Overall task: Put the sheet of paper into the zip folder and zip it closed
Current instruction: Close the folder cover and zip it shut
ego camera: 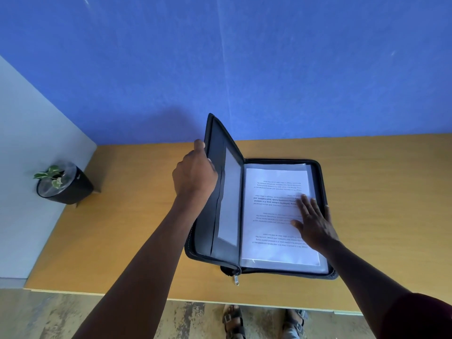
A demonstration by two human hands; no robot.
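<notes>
A black zip folder (322, 189) lies open on the wooden table. Its right half lies flat and holds a printed sheet of paper (271, 216) over clear sleeves. Its left cover (220, 182) stands raised, nearly upright. My left hand (194, 172) grips the outer edge of that cover, thumb on top. My right hand (313, 221) rests flat on the right side of the paper, fingers straight and spread. The zip pull (236, 280) hangs at the spine's near end.
A small potted plant in a black pot (64, 185) stands at the table's left end. A blue partition (244, 69) runs along the far edge of the table (137, 228). My sandalled feet show below the table's near edge.
</notes>
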